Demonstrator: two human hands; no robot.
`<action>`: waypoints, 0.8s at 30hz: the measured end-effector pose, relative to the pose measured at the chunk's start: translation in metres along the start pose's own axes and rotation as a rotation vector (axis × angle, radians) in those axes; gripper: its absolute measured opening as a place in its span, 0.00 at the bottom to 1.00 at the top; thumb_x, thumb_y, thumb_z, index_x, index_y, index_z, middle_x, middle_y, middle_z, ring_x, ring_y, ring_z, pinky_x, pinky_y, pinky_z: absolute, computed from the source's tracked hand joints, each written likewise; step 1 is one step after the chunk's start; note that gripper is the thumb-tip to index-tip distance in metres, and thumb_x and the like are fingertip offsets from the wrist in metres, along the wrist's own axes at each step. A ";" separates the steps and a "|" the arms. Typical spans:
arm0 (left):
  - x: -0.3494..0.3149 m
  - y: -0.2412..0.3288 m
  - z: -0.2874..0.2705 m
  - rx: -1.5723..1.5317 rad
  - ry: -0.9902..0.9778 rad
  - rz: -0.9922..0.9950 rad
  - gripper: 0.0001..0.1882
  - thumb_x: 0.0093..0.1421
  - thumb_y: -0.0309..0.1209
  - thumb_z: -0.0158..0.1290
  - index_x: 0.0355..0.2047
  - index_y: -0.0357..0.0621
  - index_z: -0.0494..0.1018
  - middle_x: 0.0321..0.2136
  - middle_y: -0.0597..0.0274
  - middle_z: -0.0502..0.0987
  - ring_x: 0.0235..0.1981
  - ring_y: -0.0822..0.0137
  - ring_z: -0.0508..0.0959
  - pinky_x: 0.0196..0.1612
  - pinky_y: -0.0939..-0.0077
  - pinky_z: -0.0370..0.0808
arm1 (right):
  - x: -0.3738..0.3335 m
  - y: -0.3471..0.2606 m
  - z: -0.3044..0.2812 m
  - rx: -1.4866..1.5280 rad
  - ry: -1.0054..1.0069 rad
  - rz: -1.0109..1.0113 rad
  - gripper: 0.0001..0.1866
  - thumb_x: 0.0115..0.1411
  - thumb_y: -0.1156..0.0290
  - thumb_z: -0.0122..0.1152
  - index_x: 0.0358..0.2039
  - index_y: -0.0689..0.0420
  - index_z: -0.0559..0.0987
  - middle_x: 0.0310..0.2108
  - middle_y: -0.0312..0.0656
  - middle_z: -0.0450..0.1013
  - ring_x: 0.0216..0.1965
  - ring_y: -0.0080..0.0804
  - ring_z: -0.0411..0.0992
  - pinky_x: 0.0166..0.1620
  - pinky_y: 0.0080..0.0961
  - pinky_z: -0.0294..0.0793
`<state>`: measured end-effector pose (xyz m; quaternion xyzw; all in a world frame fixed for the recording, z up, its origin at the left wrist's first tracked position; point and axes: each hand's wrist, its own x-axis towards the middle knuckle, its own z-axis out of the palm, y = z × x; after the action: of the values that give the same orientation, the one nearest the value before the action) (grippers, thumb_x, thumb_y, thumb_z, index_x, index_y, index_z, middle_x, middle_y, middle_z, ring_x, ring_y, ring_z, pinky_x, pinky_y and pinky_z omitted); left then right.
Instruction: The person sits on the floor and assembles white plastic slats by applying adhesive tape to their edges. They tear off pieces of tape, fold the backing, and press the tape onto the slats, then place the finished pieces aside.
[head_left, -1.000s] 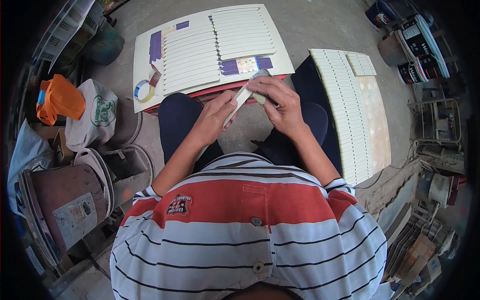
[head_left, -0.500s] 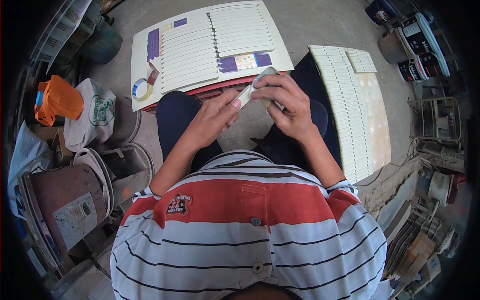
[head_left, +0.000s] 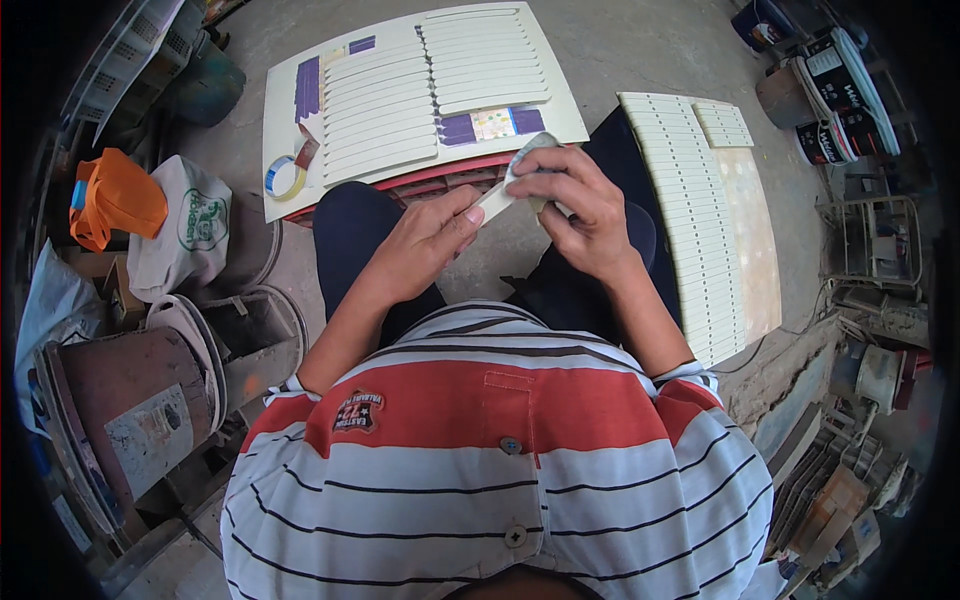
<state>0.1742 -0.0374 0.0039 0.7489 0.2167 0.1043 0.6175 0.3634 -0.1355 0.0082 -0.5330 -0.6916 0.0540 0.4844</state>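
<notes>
My left hand (head_left: 430, 235) grips the near end of a narrow cream-coloured strip (head_left: 493, 204) held over my lap. My right hand (head_left: 575, 200) presses a small grey sheet, like sandpaper or cloth (head_left: 527, 152), onto the strip's far end. In front of my knees a cream board (head_left: 420, 95) rests on a red crate and carries two rows of similar slotted strips, purple patches and a roll of tape (head_left: 284, 177).
A second board (head_left: 700, 220) with a long row of strips lies to my right. An orange bag (head_left: 115, 195) and a white bag (head_left: 190, 225) sit at left, near a rusty drum (head_left: 120, 410). Paint cans (head_left: 830, 90) stand far right.
Both hands have shifted slightly forward and right with the strip; the right hand has moved the grey sheet along the strip's far end.
</notes>
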 end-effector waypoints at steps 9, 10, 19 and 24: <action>-0.004 0.010 0.000 0.073 0.008 0.002 0.21 0.64 0.46 0.38 0.32 0.38 0.66 0.16 0.63 0.63 0.18 0.71 0.64 0.23 0.75 0.60 | 0.000 -0.009 -0.003 -0.010 -0.027 -0.012 0.20 0.35 0.88 0.51 0.31 0.59 0.79 0.36 0.42 0.73 0.39 0.35 0.72 0.41 0.27 0.71; -0.003 0.013 0.000 0.083 0.010 0.003 0.21 0.63 0.45 0.38 0.31 0.37 0.66 0.16 0.59 0.64 0.20 0.66 0.65 0.26 0.70 0.62 | 0.000 -0.008 -0.002 0.006 -0.025 -0.013 0.20 0.35 0.88 0.51 0.31 0.59 0.79 0.36 0.42 0.73 0.39 0.35 0.72 0.41 0.27 0.71; -0.003 0.012 0.000 0.099 -0.011 0.052 0.21 0.63 0.46 0.39 0.32 0.37 0.67 0.16 0.59 0.65 0.19 0.66 0.65 0.26 0.70 0.62 | -0.001 -0.009 0.000 0.082 0.005 0.028 0.19 0.36 0.88 0.50 0.31 0.60 0.79 0.37 0.44 0.73 0.40 0.36 0.73 0.43 0.27 0.71; -0.003 0.010 -0.001 0.069 -0.019 0.026 0.22 0.63 0.46 0.38 0.31 0.38 0.67 0.16 0.61 0.64 0.19 0.69 0.65 0.25 0.72 0.62 | -0.002 -0.007 -0.001 0.068 0.007 0.026 0.19 0.36 0.88 0.50 0.31 0.60 0.79 0.36 0.44 0.73 0.40 0.36 0.73 0.43 0.28 0.71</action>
<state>0.1731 -0.0394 0.0143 0.7734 0.2045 0.0976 0.5921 0.3592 -0.1406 0.0116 -0.5252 -0.6807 0.0818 0.5040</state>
